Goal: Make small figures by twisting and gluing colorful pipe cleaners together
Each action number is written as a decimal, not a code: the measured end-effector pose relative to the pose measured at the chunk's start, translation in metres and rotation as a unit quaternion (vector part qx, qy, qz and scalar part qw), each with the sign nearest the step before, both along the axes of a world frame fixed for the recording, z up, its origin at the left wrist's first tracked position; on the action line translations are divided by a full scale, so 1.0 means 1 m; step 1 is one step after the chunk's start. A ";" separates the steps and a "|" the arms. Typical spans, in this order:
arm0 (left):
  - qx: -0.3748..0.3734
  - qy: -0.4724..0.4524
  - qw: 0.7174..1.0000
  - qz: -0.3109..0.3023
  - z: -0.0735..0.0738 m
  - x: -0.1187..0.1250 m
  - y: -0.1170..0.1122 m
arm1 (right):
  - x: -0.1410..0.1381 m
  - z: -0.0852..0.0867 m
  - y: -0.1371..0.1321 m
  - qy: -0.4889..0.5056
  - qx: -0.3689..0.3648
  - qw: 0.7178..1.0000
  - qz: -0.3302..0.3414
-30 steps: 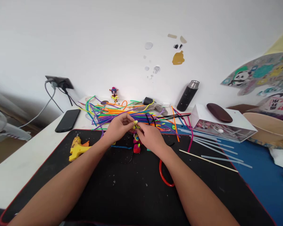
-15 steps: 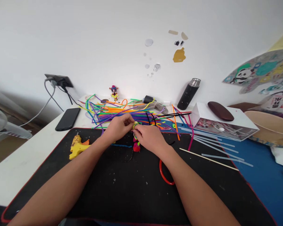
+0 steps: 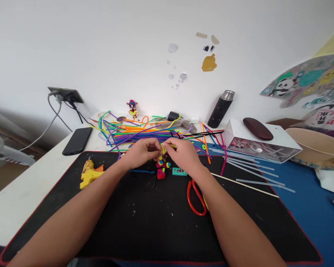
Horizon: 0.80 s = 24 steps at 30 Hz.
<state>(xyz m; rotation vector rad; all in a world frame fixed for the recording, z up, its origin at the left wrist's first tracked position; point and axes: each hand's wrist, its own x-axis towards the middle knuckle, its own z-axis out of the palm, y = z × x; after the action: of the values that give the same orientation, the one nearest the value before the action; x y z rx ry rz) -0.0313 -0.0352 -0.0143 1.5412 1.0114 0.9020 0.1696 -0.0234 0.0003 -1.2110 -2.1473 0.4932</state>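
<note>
My left hand (image 3: 141, 154) is closed, its thumb and fingers pinching the upper part of a small colourful pipe-cleaner figure (image 3: 161, 173). The figure has a red foot at the bottom and pink, blue and yellow parts above. My right hand (image 3: 182, 154) pinches a yellow pipe cleaner (image 3: 163, 148) at the top of the figure, close to the left fingertips. Fingers hide much of the figure. Just right of it lies a small teal block (image 3: 179, 171) on the black mat (image 3: 144, 226). A red-handled tool (image 3: 189, 198) rests below my right wrist.
A yellow glue gun (image 3: 89, 174) and a phone (image 3: 77, 141) lie to the left. Behind the hands are a pile of coloured pipe cleaners (image 3: 139, 129) and a finished-looking figurine (image 3: 133, 108). At right are a black flask (image 3: 221, 109), white box (image 3: 281, 139), glue sticks (image 3: 256, 170) and wooden stick (image 3: 245, 184).
My right hand has shifted up and right, away from the figure's body, uncovering more of the figure and the teal block. The left hand stays at the figure. The view has shifted slightly.
</note>
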 end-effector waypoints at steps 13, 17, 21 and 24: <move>-0.015 -0.094 0.994 0.056 0.014 0.000 -0.001 | -0.005 -0.020 0.008 0.148 -0.205 0.966 0.048; 0.004 -0.059 0.993 0.099 0.010 0.000 0.000 | -0.006 -0.020 0.004 0.063 -0.115 0.991 0.030; 0.051 0.002 0.993 0.107 0.006 0.002 -0.001 | -0.007 -0.014 0.001 -0.057 -0.047 0.997 0.005; 0.068 0.010 0.990 0.120 0.003 0.000 0.000 | -0.009 -0.010 -0.002 -0.115 -0.038 0.993 0.010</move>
<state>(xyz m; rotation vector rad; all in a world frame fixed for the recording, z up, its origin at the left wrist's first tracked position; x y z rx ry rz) -0.0317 -0.0348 -0.0112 1.5663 1.1887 1.1443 0.1605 -0.0254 -0.0102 -1.3458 -2.3542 0.4677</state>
